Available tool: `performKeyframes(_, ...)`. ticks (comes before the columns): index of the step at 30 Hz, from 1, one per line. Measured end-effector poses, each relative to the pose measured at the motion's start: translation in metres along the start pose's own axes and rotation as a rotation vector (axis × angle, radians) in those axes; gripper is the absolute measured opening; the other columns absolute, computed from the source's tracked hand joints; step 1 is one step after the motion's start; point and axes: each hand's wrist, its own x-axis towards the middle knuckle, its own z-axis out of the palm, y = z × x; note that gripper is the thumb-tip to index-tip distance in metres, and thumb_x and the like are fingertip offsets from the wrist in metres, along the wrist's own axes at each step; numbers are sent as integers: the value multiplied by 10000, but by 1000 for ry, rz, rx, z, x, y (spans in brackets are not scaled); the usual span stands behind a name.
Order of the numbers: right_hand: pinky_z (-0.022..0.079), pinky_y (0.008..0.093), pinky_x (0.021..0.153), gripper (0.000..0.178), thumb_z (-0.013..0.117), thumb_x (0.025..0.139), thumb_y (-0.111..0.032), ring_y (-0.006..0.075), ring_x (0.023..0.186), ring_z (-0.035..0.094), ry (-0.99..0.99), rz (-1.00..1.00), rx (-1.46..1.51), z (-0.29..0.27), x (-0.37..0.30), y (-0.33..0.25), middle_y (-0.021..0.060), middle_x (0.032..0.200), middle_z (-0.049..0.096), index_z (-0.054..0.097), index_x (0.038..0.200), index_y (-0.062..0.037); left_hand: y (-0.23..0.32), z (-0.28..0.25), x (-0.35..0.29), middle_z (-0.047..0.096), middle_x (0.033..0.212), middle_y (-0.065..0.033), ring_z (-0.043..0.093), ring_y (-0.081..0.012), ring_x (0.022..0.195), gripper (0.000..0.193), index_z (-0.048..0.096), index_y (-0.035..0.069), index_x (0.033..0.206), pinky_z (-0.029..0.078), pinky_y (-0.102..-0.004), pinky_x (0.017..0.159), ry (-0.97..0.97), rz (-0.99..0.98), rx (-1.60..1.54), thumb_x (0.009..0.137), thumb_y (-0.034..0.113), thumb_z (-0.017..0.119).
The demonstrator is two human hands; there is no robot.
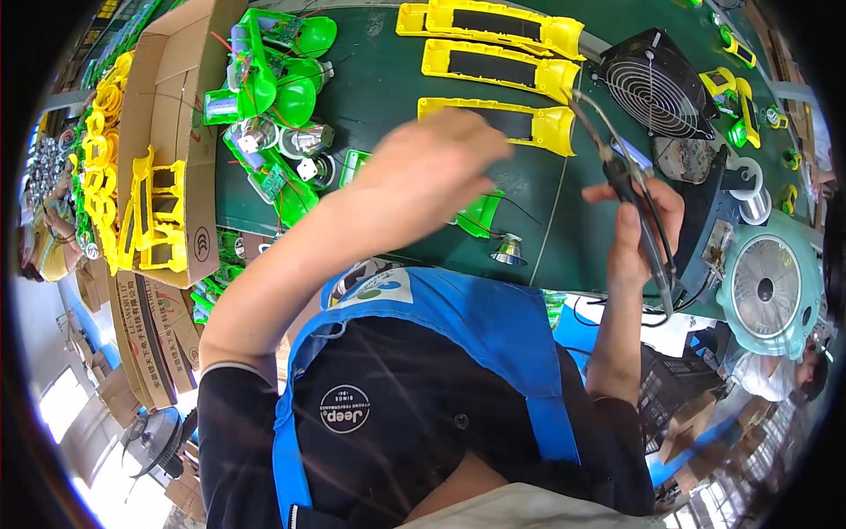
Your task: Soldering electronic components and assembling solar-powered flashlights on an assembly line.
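My right hand is wrapped round the dark handle of a soldering iron. A thin curved tube runs alongside the iron, and its tip points up and left toward the yellow casings. My left hand is above the bench, smeared by motion, so I cannot make out its fingers or anything in them. Just beyond it lies the nearest yellow casing with a dark panel. Below its fingers, a green housing with thin wires lies beside a silver reflector cup. My left hand partly covers another green part.
Two more yellow casings lie farther back. Green housings with circuit boards crowd the left, beside a cardboard box holding yellow frames. A black fan, solder spool and pale green fan stand right.
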Motion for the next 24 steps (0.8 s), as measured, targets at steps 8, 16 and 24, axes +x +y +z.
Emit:
performKeyframes(8, 497, 338, 804, 289, 641, 863, -9, 261, 912, 646, -153, -306, 13, 27, 33, 23, 142, 998, 621, 508, 1118, -41, 18, 48, 18, 541, 726, -62, 571, -243, 800, 50, 557, 93, 728, 478, -378, 718, -27, 279, 126, 733, 125, 595)
performKeyframes(16, 501, 358, 787, 301, 673, 827, -1, 291, 899, 624, -294, -365, -294, 29, 23, 37, 148, 904, 670, 534, 1092, -38, -16, -13, -13, 534, 755, 28, 457, -10, 699, 59, 585, -37, 870, 402, -194, 601, 10, -549, -553, 865, 20, 596)
performKeyframes(24, 460, 237, 635, 195, 605, 905, -143, 124, 671, 607, -19, 430, 294, 9, 4, 21, 93, 779, 649, 530, 1023, -7, -43, -13, 13, 508, 926, -28, 491, -229, 920, 69, 617, 91, 792, 391, -359, 803, -104, -21, 178, 777, 89, 684)
